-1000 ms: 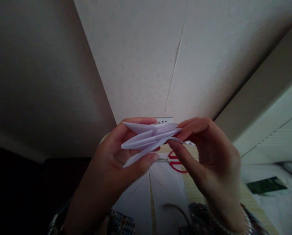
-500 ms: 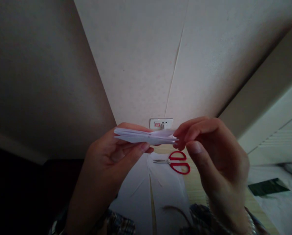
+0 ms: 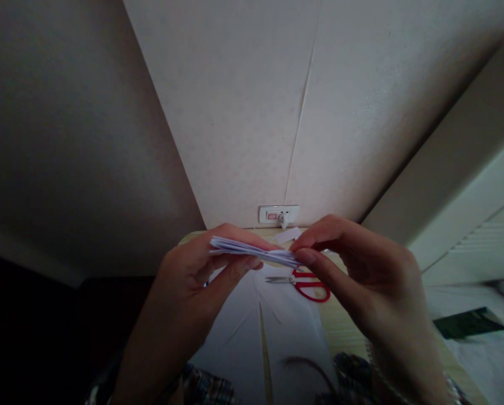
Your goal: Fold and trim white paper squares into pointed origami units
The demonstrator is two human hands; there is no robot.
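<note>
Below a wall socket (image 3: 278, 213), a wood-grained table (image 3: 340, 326); left hand (image 3: 187, 281) and right hand (image 3: 372, 275) pinch folded paper (image 3: 243, 248).

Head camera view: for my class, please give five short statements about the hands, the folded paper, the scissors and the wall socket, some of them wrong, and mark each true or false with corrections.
1. The left hand holds the folded white paper. True.
2. The right hand is well apart from the folded white paper. False: its thumb and forefinger pinch one end of it.
3. The scissors have black handles. False: the handles are red.
4. The scissors' blades point toward the left of the picture. True.
5. The wall socket has nothing plugged in. False: a white plug sits in it.
</note>
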